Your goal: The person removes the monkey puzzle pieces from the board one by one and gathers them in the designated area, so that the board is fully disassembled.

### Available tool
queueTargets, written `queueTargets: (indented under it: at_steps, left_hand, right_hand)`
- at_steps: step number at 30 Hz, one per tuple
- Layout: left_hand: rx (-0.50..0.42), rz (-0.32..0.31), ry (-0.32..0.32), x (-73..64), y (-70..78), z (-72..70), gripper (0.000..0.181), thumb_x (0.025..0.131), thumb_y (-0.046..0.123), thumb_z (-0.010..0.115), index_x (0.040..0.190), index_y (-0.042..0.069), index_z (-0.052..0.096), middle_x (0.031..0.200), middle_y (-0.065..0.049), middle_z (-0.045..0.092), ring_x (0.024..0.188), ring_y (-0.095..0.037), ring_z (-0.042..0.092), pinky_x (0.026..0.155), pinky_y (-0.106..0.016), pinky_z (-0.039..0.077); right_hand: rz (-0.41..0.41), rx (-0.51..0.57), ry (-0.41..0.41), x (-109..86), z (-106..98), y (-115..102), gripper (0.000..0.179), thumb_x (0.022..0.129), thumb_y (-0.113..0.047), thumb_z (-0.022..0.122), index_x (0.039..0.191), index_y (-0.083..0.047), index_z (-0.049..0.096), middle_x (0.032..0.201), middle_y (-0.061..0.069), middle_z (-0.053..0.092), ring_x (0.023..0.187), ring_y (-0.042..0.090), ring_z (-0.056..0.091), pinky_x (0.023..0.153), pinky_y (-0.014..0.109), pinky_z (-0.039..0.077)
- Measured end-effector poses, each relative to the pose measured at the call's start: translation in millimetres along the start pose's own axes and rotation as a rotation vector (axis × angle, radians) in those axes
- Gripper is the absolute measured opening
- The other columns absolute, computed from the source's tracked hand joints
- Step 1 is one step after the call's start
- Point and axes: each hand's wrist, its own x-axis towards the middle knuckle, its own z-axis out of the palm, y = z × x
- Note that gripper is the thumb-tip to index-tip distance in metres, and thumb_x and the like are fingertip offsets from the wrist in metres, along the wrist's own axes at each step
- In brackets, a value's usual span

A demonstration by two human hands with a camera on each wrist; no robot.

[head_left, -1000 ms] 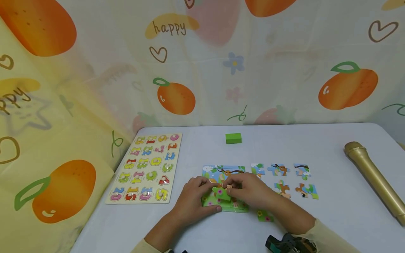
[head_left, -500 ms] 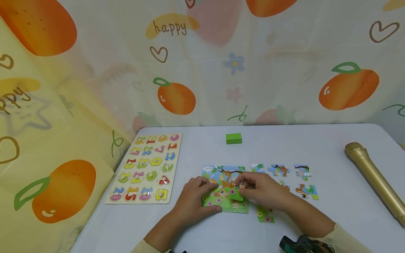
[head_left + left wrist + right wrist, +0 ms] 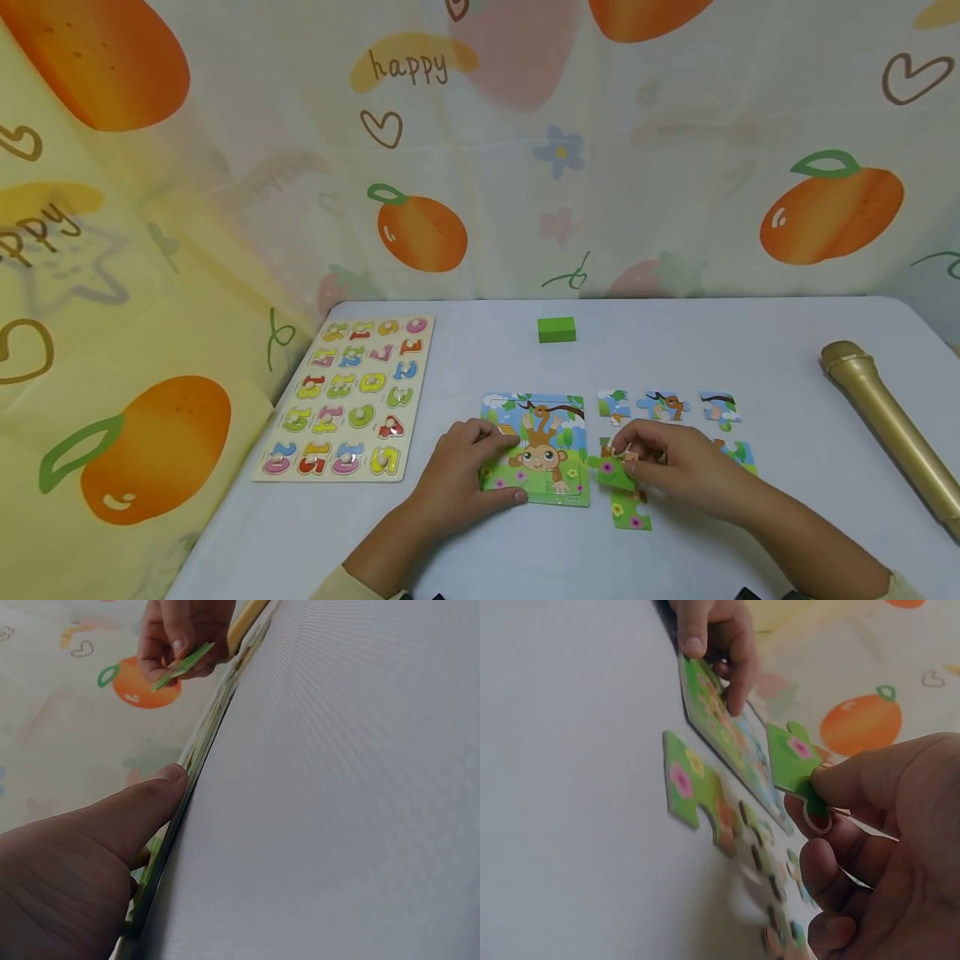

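My right hand [image 3: 678, 462] pinches a green jigsaw piece [image 3: 615, 475] with a pink flower between thumb and fingers. It holds the piece above the table, right of the monkey puzzle board [image 3: 572, 498]. In the right wrist view the held jigsaw piece [image 3: 786, 766] is tilted, its tabs showing. Flat on the board's left side rests my left hand [image 3: 467, 467], thumb along the near edge and index finger on the picture. Another flowered piece [image 3: 632, 518] lies below the right hand. Several loose pieces, including a squirrel piece [image 3: 666, 406], lie beyond it, some partly hidden.
To the left lies a number puzzle board [image 3: 345, 400] with coloured knobbed numerals. A green block [image 3: 557, 329] is at the back of the white table [image 3: 465, 350]. A gold microphone [image 3: 892, 425] lies along the right side. A fruit-print cloth [image 3: 510, 208] hangs behind.
My right hand has carried the green jigsaw piece rightward from above the monkey board to over the loose pieces, uncovering the monkey picture. The left hand has stayed on the board.
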Motion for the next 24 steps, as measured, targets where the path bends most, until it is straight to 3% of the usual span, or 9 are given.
queueTargets:
  at_steps: [10, 15, 19, 24]
  left_hand:
    - [0.001, -0.006, -0.013, 0.1, 0.9, -0.9, 0.067, 0.084, 0.059, 0.087, 0.141, 0.028, 0.071, 0.126, 0.007, 0.057, 0.110, -0.014, 0.047, 0.098, -0.041, 0.044]
    - [-0.002, -0.001, -0.001, -0.2, 0.7, -0.8, 0.066, 0.084, 0.060, 0.086, 0.141, 0.028, 0.071, 0.125, 0.007, 0.057, 0.110, -0.014, 0.047, 0.097, -0.042, 0.044]
    - [-0.003, 0.002, 0.007, -0.6, 0.6, -1.1, 0.066, 0.084, 0.061, 0.085, 0.140, 0.028, 0.071, 0.126, 0.007, 0.057, 0.110, -0.015, 0.047, 0.097, -0.042, 0.044]
    - [0.000, 0.007, 0.009, -0.5, 1.3, -1.2, 0.066, 0.085, 0.059, 0.086, 0.141, 0.028, 0.071, 0.126, 0.007, 0.057, 0.110, -0.014, 0.047, 0.097, -0.042, 0.044]
  right_hand:
    - [0.009, -0.132, 0.042, -31.3, -13.5, 16.4, 0.015, 0.099, -0.012, 0.073, 0.108, -0.023, 0.070, 0.086, -0.010, 0.060, 0.080, 0.006, 0.054, 0.067, 0.026, 0.044]
    - [-0.064, -0.240, 0.099, -43.3, -17.6, 27.3, 0.023, 0.097, -0.012, 0.076, 0.103, -0.033, 0.068, 0.085, -0.019, 0.059, 0.082, 0.003, 0.053, 0.069, 0.025, 0.042]
    - [-0.116, -0.247, 0.121, -50.3, -19.5, 35.0, 0.028, 0.096, -0.008, 0.076, 0.102, -0.033, 0.067, 0.086, -0.021, 0.059, 0.088, -0.003, 0.057, 0.070, 0.023, 0.044]
    - [-0.136, -0.264, 0.117, -59.0, -21.0, 43.3, 0.028, 0.096, -0.006, 0.077, 0.104, -0.032, 0.067, 0.085, -0.022, 0.057, 0.080, -0.001, 0.055, 0.067, 0.022, 0.042]
